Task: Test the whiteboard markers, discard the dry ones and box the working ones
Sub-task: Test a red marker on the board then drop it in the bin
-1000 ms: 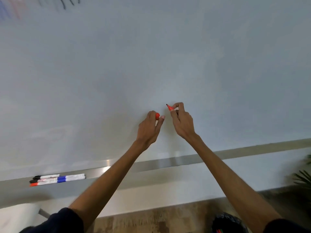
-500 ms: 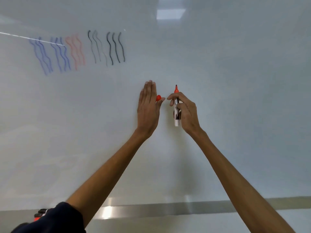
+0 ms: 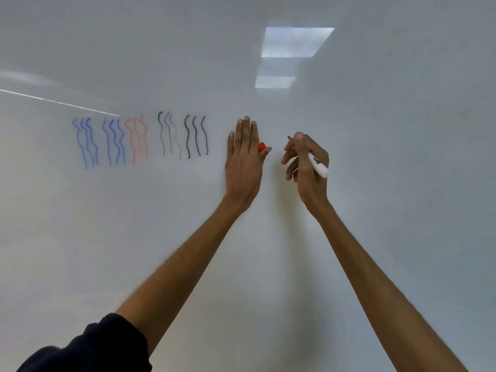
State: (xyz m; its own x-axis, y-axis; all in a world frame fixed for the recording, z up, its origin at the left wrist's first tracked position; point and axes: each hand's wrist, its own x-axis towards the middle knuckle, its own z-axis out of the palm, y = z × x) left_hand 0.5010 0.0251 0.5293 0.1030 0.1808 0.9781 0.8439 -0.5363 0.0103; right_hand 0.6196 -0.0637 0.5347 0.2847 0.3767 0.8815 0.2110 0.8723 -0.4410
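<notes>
We are looking up a whiteboard [image 3: 375, 210] with both arms raised and the two hands apart, a strip of bare board between them. The left hand [image 3: 243, 162] has its four fingers straight and together, pointing to twelve o'clock, seemingly flat on the board. Its thumb pinches a red cap [image 3: 261, 147] against the side of the forefinger, so the cap pokes out at the hand's two o'clock.

At three o'clock from it is the right hand [image 3: 308, 167], fingers curled and clamped round the marker [image 3: 319, 167]. The white barrel juts out of the fist toward four o'clock, and a sliver of red tip shows at the fingertips toward ten o'clock. We cannot tell whether that tip touches the board.

Out at nine o'clock from the left hand runs a row of wavy test strokes. Farthest out are two blue sets [image 3: 86, 142], then a pale red set [image 3: 137, 138], a faint grey-black set [image 3: 169, 135], and nearest the hand a strong black set [image 3: 196, 135]. No fresh stroke shows near the right hand.

Up at one o'clock, two bright ceiling-light reflections [image 3: 296, 42] sit on the board. Down at seven o'clock, a dark sleeve [image 3: 102, 347] covers the left upper arm.
</notes>
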